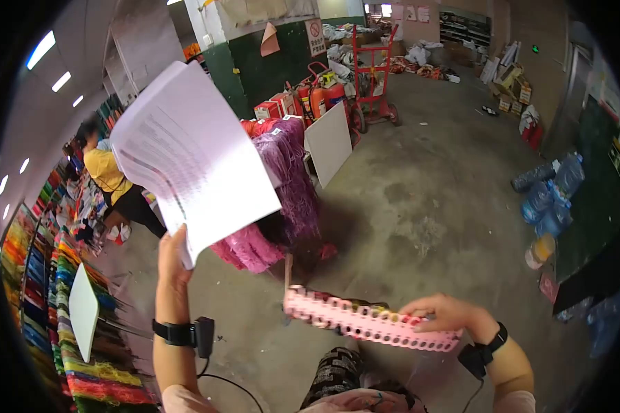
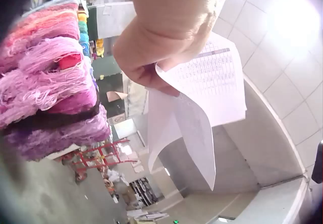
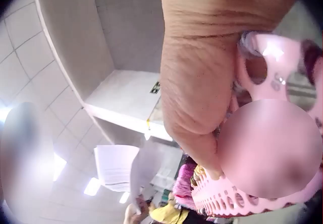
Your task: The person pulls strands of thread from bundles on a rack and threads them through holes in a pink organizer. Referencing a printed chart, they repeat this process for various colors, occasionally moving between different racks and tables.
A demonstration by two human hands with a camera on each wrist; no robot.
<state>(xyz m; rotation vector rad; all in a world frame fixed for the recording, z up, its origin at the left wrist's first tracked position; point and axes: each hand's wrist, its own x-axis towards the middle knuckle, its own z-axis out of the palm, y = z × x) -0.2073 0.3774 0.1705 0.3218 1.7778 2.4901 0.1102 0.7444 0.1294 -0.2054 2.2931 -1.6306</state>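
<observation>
Papers [image 1: 203,165]: raised, pinched at the bottom by the left hand [image 1: 174,261]; sheets could slip or bend, being unsupported above. Pink strip [image 1: 365,325] (full of holes): over the floor [image 1: 406,234], gripped near one end by the right hand [image 1: 446,313]; the free end could dip.

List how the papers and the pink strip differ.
The papers are white with printing; the pink strip is lined with holes.
The papers bend in a curve; the pink strip looks nearly straight.
The papers are raised in the left hand; the pink strip is lower, in the right hand.
Both are held by one hand.
</observation>
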